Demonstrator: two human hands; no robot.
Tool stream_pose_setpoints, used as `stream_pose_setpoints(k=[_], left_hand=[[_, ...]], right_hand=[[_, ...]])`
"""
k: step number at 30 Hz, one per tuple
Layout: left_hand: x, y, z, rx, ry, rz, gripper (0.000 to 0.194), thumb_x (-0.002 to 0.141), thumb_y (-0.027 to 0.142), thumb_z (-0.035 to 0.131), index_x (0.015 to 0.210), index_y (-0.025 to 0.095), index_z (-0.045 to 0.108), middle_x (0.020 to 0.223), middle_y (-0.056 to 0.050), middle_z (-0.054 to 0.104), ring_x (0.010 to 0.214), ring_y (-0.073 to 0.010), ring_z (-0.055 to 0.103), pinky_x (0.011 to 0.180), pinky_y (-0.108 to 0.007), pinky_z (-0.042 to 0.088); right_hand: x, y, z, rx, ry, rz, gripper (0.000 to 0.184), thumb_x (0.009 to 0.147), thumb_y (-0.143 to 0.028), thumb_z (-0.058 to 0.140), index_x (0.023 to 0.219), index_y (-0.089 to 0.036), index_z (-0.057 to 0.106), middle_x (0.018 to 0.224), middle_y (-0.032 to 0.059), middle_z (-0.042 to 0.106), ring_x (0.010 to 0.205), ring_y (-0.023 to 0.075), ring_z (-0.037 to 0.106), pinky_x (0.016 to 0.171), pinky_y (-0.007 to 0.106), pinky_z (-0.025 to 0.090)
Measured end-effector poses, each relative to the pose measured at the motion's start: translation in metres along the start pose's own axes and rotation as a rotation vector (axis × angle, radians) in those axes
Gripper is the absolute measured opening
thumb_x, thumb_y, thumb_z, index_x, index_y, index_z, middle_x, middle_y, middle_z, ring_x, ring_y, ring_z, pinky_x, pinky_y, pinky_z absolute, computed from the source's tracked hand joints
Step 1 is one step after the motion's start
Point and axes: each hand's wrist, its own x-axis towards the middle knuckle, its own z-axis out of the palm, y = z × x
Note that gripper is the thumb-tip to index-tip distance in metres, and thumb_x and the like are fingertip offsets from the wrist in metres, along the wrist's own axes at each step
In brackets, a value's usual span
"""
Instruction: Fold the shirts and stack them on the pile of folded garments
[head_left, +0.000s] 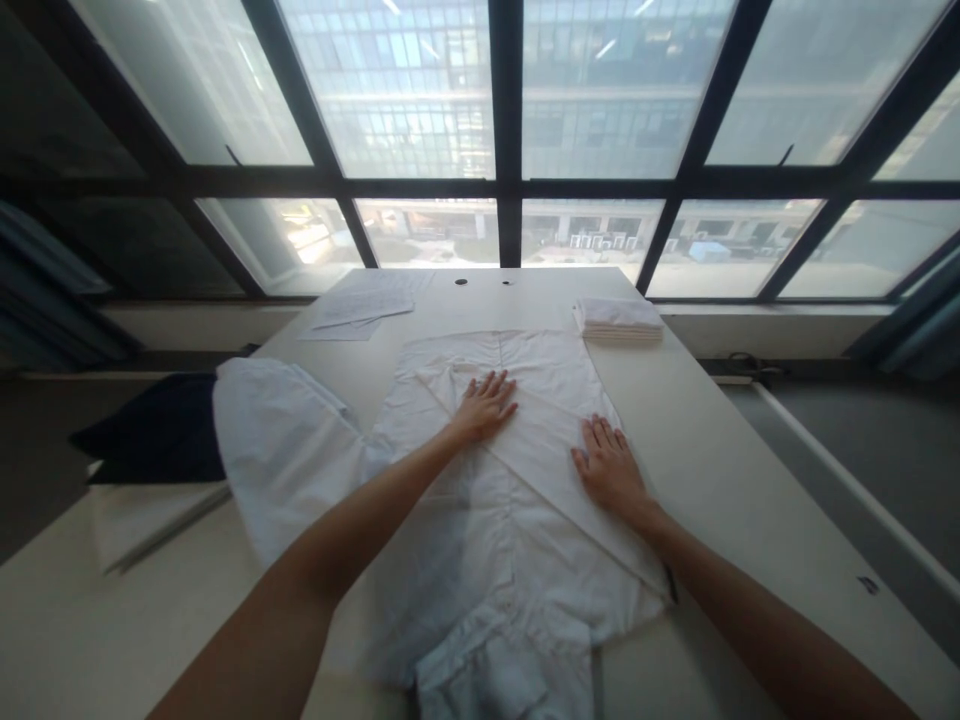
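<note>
A white shirt [540,520] lies spread on the table, its collar end [495,670] towards me and its hem at the far side. My left hand [486,405] rests flat on the upper middle of the shirt, fingers spread. Near the right edge, my right hand [609,465] is also laid flat on the cloth with fingers stretched out. Between and below the hands, a folded layer of the shirt runs diagonally across its body. The other sleeve [285,440] stretches out to the left and partly passes behind my left forearm.
A stack of folded white cloth [619,322] sits at the back right of the white table [720,520]. White sheets [360,305] lie at the back left. Dark folded fabric [161,430] is piled at the left, above white material. Tall windows [420,100] stand beyond the table.
</note>
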Motion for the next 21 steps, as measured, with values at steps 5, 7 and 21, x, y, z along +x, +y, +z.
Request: stream_pose_setpoints(k=[5,7,21], left_hand=[[-0.006,-0.094,-0.020,0.020,-0.002,-0.333,0.064,0.107,0.052,0.026,0.166,0.026,0.024,0.172,-0.008,0.020,0.159,-0.0323,0.016,0.125,-0.062,0.012],[-0.009,-0.112,-0.021,0.005,-0.005,-0.363,0.066,0.107,0.052,0.024,0.166,0.025,0.023,0.172,-0.009,0.021,0.159,-0.0323,0.017,0.125,-0.061,0.014],[-0.009,-0.102,-0.028,-0.164,0.090,-0.432,0.059,0.104,0.045,0.041,0.158,0.022,0.042,0.167,-0.014,0.035,0.154,-0.0352,0.030,0.122,-0.061,0.025]], right_hand=[[-0.003,0.000,0.001,-0.018,0.016,-0.005,0.064,0.105,-0.039,0.036,0.157,-0.002,0.039,0.165,0.0219,0.034,0.155,0.0309,0.028,0.125,0.049,0.020],[-0.003,0.000,0.002,-0.021,0.021,-0.006,0.064,0.105,-0.039,0.036,0.157,-0.002,0.040,0.165,0.0217,0.035,0.155,0.0311,0.027,0.125,0.049,0.020],[-0.002,0.004,0.003,-0.048,0.011,-0.012,0.065,0.104,-0.040,0.032,0.155,-0.001,0.042,0.163,0.0222,0.039,0.153,0.0321,0.032,0.124,0.049,0.022]])
